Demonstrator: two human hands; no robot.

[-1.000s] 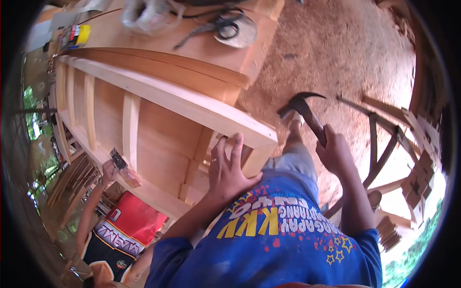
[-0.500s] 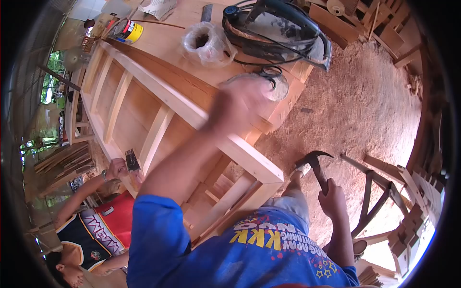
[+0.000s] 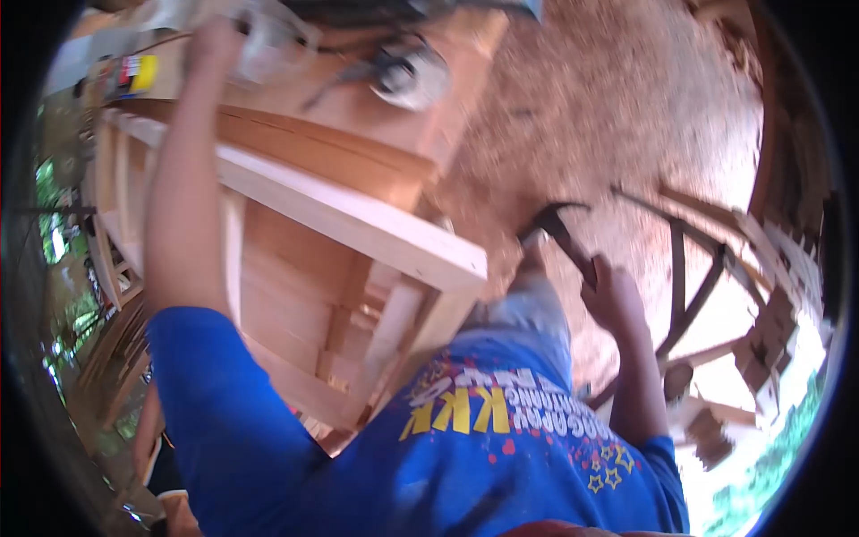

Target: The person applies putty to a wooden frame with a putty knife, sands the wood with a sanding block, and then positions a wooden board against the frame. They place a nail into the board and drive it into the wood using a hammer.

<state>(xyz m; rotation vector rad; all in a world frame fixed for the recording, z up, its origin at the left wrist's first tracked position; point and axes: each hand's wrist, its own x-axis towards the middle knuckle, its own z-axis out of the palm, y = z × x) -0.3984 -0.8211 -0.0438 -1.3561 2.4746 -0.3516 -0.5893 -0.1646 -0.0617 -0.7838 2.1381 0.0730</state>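
Note:
My right hand [image 3: 616,294] is wrapped round the handle of a claw hammer [image 3: 557,224], which it holds out over the dirt floor at my right side. My left arm stretches far forward across a pale wooden frame [image 3: 358,213]. At its end my left hand [image 3: 215,43] is smeared by motion near the top edge, beside a clear plastic bag [image 3: 279,46]; its fingers cannot be made out. A whitish round object [image 3: 419,82], with dark scissors seemingly lying on it, rests on the wooden worktop [image 3: 358,125].
A yellow-labelled can [image 3: 139,74] stands at the worktop's far left. A dark power tool with its cord [image 3: 358,12] is partly cut off at the top. Wooden scraps and a dark trestle [image 3: 693,268] stand at the right. Part of another person's arm [image 3: 148,434] shows lower left.
My left hand has moved from beside the scissors leftward and farther away, to the plastic bag. The view has shifted, so the other person is mostly out of sight. The hammer stays in my right hand.

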